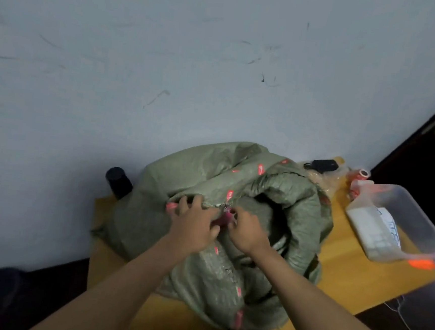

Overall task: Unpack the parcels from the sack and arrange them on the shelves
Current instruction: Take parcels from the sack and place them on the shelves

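— Where was the sack?

— The green woven sack (pixel 207 203) lay slumped on the wooden table (pixel 346 268) against the pale wall (pixel 194 57), its mouth rolled back and gaping to the right. I saw no parcels from my feed.

— And the hands?

— Both sat at the pink-stitched seam. The left hand (pixel 195 223) clutched a fold of the fabric, fingers curled over it. The right hand (pixel 248 232) pinched the sack's edge just beside it.

— Anything else?

— A clear plastic box (pixel 390 222) stood at the right, a dark cup (pixel 118 182) behind the sack on the left.
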